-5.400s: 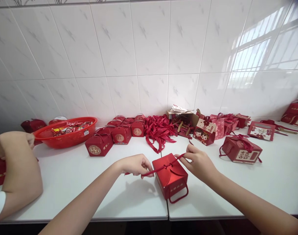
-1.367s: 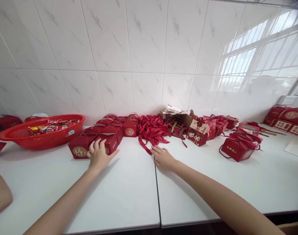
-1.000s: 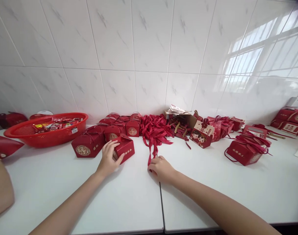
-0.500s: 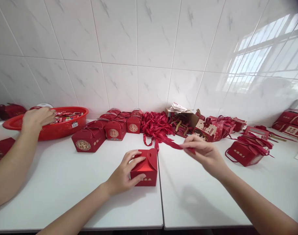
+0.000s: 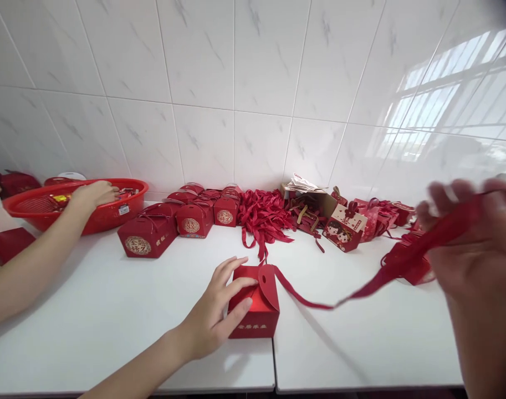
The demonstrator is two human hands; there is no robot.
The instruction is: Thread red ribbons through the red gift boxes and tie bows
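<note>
A small red gift box (image 5: 263, 317) with gold lettering stands near the table's middle seam. My left hand (image 5: 211, 318) steadies it, fingers over the top flaps and thumb at the front. Raised at the right, my right hand (image 5: 481, 244) is blurred and grips a red ribbon (image 5: 375, 285). That ribbon hangs in a curve down towards the box's far right side; its lower end is hidden behind the box. Beyond the box lies a heap of red ribbons (image 5: 264, 213).
At the left, another person's hand (image 5: 95, 194) reaches into a red plastic basin (image 5: 86, 223) of small packets. Filled-out red boxes (image 5: 147, 235) line the wall side. A cardboard carton (image 5: 328, 204) and patterned boxes (image 5: 344, 227) stand right of the ribbons.
My right hand has pulled the ribbon away from the heap, to the right and towards me. The box has shifted slightly nearer with my left hand on it. The other person's hand moved right over the basin.
</note>
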